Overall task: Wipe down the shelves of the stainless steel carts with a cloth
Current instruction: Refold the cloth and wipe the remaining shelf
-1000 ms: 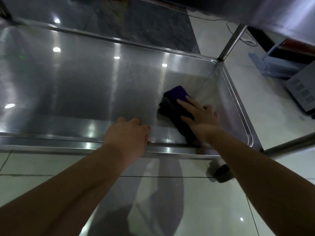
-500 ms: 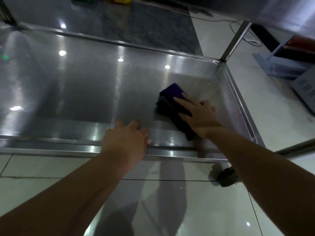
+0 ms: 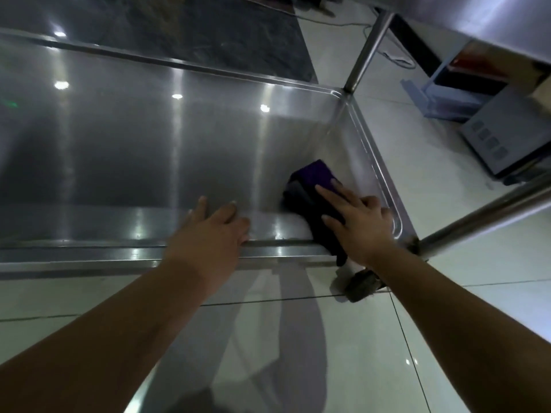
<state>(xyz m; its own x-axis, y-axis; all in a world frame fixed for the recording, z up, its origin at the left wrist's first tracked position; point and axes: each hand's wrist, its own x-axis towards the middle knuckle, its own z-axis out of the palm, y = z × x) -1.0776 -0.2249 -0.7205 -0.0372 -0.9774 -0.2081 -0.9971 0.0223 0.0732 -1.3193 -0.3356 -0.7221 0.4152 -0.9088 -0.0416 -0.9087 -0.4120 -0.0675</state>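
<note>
The dark purple cloth (image 3: 313,183) lies in the near right corner of the cart shelf (image 3: 149,144), one end draped over the front rim (image 3: 89,257). The right hand (image 3: 357,228) presses it flat, fingers straight. The left hand (image 3: 208,234) rests on that rim, fingers extended, holding nothing

The floor here is pale glossy tile (image 3: 372,353) with thin dark grout lines, and a small spot of light shines off it. Farther back it gives way to a dark veined stone slab (image 3: 208,34). A thin cable (image 3: 337,22) snakes across the pale tiles there. Off to the right sits a light blue plastic rack (image 3: 441,99). Just beside it is a grey-blue box (image 3: 512,129) with a row of small squares on its face.
</note>
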